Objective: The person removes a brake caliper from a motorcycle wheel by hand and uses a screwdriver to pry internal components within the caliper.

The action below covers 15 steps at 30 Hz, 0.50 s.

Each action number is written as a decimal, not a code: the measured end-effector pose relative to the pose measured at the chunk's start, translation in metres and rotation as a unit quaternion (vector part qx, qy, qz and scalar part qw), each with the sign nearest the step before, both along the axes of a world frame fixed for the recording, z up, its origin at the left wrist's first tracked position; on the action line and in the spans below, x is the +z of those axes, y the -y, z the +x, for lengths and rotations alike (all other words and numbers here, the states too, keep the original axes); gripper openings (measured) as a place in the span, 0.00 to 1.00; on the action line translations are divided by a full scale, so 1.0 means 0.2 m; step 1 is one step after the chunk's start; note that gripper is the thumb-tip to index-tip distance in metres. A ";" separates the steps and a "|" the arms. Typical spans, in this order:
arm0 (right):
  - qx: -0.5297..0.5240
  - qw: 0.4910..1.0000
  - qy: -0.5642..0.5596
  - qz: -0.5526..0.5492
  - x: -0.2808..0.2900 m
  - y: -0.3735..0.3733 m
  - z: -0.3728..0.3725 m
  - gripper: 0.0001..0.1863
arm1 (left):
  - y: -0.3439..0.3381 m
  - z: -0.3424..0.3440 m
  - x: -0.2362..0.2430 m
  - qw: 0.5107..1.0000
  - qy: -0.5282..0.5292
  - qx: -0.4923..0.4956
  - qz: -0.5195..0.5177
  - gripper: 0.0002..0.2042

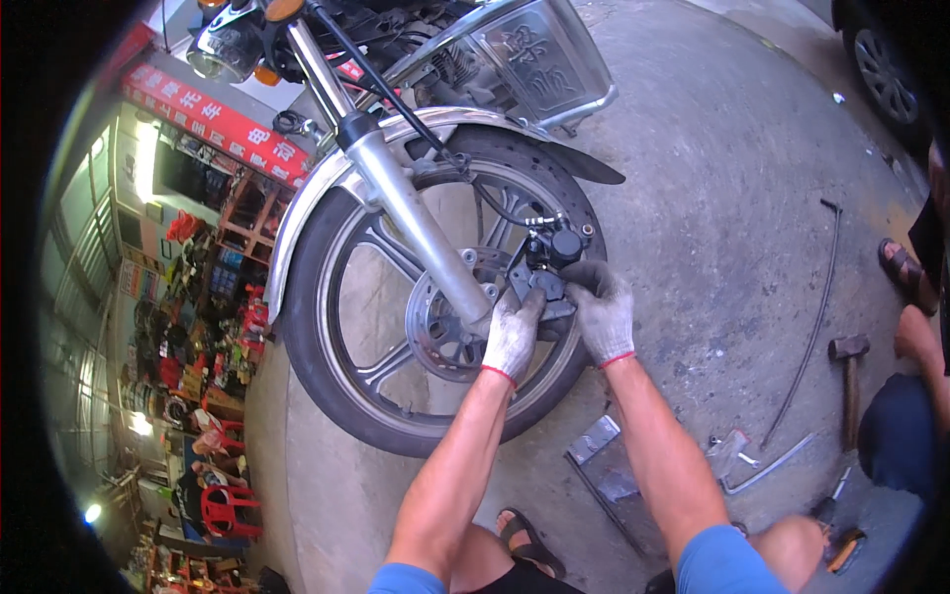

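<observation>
Both of my hands wear whitish gloves with red cuffs and dark-smudged fingers. Between them is a black brake caliper, at the front wheel of a motorcycle. My left hand grips the caliper's lower part, close to the foot of the silver fork leg. From the other side my right hand closes on the same caliper, thumb and fingers bent around its edge. A black hose runs into its top. Behind the fork sits the brake disc, inside the spoked wheel with its black tyre.
On the concrete to the right lie a hammer, a long thin rod, a bent metal bar and a small spanner. Another person's sandalled foot is at the right edge. Crowded shelves stand at left.
</observation>
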State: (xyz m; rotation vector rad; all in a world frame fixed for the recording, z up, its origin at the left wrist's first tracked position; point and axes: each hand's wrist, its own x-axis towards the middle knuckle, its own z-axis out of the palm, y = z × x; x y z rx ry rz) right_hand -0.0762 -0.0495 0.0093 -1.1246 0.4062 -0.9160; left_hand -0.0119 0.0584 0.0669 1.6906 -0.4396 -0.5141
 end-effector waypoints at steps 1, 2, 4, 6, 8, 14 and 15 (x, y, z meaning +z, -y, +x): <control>0.005 1.000 -0.006 -0.006 0.01 0.00 -0.01 0.10 | -0.01 -0.01 0.01 1.000 0.006 -0.010 0.007 0.11; 0.006 0.999 -0.027 -0.027 0.03 0.00 -0.03 0.10 | -0.02 -0.02 0.02 0.999 0.034 0.001 0.018 0.12; 0.014 0.997 -0.053 -0.054 0.08 0.00 -0.07 0.10 | -0.03 -0.06 0.07 1.000 0.001 0.009 0.008 0.12; 0.017 0.993 -0.065 -0.094 0.13 0.03 -0.11 0.10 | -0.02 -0.10 0.12 0.999 -0.036 0.004 -0.008 0.12; 0.011 0.991 -0.072 -0.115 0.18 0.05 -0.15 0.10 | -0.02 -0.13 0.14 0.997 -0.069 0.013 -0.021 0.12; 0.012 0.941 -0.114 -0.320 0.33 0.08 -0.22 0.15 | -0.04 -0.17 0.20 0.992 -0.119 0.042 -0.023 0.13; 0.005 0.925 -0.138 -0.354 0.35 0.07 -0.22 0.17 | -0.04 -0.16 0.20 0.997 -0.069 0.038 0.011 0.13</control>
